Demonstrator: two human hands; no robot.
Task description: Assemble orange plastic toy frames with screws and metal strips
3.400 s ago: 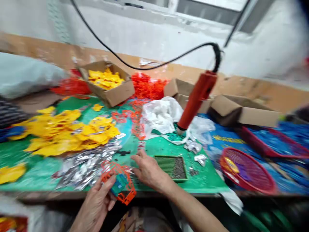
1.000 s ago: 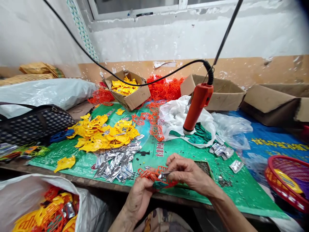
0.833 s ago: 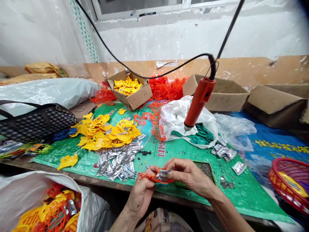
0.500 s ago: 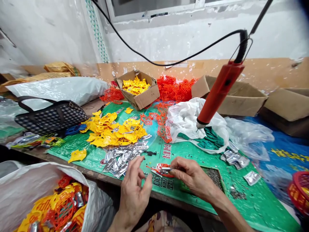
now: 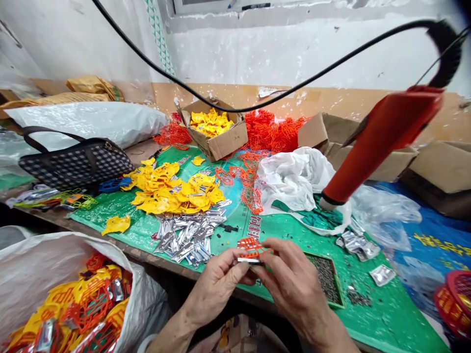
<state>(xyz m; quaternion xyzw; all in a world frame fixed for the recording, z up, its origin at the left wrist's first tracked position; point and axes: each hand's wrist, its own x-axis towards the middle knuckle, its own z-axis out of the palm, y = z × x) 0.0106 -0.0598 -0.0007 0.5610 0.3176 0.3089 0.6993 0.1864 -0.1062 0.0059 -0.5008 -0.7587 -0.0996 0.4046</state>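
Note:
An orange openwork plastic piece with a silvery strip along its near side is held low over the front of the table. My left hand pinches its left end between thumb and fingers. On the other end, the fingers of my right hand are closed, hiding part of the piece. A heap of silvery metal strips lies just beyond my left hand. Beside my right hand sits a shallow green tray of small dark screws. The red electric screwdriver hangs at upper right, above the table.
Yellow plastic pieces are piled behind the strips. A cardboard box holds more. Orange mesh pieces lie at the back, beside a white bag. At lower left stands a white sack of yellow and orange pieces.
My left hand, open and apart before, has closed on the orange piece's left end. My right hand still holds it. The screwdriver now appears larger and farther right.

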